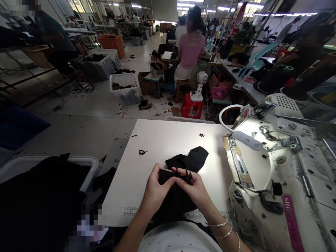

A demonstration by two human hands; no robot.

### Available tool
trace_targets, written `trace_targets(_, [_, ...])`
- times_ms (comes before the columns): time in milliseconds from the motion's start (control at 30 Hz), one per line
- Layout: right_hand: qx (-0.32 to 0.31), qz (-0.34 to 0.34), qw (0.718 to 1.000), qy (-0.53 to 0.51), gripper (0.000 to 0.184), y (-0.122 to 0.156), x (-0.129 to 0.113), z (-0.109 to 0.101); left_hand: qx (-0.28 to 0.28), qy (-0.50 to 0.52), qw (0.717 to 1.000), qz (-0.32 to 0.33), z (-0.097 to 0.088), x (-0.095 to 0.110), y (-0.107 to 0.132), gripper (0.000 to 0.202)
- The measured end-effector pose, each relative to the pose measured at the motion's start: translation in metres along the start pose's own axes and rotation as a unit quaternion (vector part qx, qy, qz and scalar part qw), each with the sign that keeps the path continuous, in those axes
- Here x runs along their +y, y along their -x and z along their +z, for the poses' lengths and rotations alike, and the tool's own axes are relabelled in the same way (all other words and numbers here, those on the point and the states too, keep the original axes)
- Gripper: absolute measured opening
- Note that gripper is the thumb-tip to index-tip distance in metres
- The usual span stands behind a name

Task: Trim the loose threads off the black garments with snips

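Observation:
A piece of black fabric [187,159] lies on the white work table [162,140] and runs down toward my lap. My left hand [154,190] pinches its near edge, fingers closed on the cloth. My right hand [195,189] grips the same fabric beside it, and small dark snips [189,176] stick up from its fingers. Both hands meet at the fabric's folded edge, near the table's front.
A white sewing machine [275,164] with a lit lamp stands to the right. A white bin [52,164] heaped with black fabric sits at my left. Black thread scraps [142,152] lie on the table. A person in a pink top [191,49] sits ahead among bins and a fan.

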State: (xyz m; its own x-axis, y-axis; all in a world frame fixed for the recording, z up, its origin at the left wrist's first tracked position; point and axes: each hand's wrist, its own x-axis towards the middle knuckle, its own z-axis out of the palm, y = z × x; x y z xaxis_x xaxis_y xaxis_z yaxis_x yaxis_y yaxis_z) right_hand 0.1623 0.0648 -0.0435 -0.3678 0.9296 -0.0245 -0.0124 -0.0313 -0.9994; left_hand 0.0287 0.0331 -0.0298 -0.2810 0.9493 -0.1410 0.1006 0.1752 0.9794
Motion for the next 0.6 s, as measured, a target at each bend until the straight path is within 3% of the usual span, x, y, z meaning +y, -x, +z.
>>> trace_targets(200, [0.047,0.005,0.998,0.051,0.036,0.010,-0.008,-0.018,0.001,0.008,1.000,0.027,-0.014,0.007,0.004,0.032])
trace_targets(400, [-0.080,0.031,0.986,0.146,0.023,0.013,-0.031,-0.027,-0.008,0.007,0.999,0.031,-0.018,0.014,0.005,0.033])
trace_targets(600, [-0.095,-0.001,0.983,0.155,0.019,0.010,-0.030,-0.017,-0.022,0.002,0.999,0.033,-0.018,0.014,0.007,0.032])
